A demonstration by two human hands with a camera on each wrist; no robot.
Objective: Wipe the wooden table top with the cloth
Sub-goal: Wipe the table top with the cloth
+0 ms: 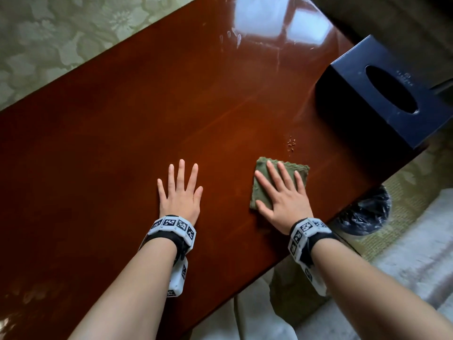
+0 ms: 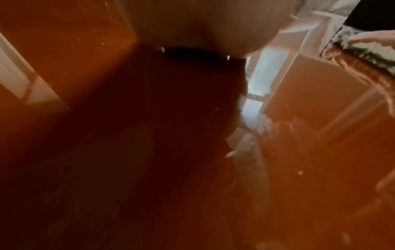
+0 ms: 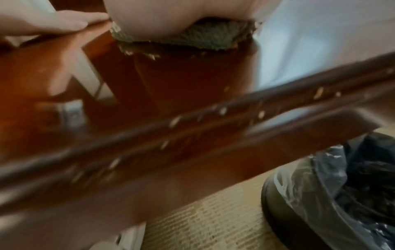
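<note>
Two hands flat on table (image 1: 122, 114): left hand (image 1: 179, 192) fingers spread, bare; right hand (image 1: 282, 195) spread, pressing cloth (image 1: 259, 192). Cloth soft, light, likely bunches; palm pressure suits.

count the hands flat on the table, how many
2. The left hand lies flat on the bare table; the right hand presses flat on the green cloth beside it.

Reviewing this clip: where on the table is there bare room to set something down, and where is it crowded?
Bare: the wide stretch of table left of and beyond the left hand, and the gap between the hands. Crowded: the right side, where the right hand presses the cloth, crumbs lie just beyond it, and the tissue box fills the corner.
</note>
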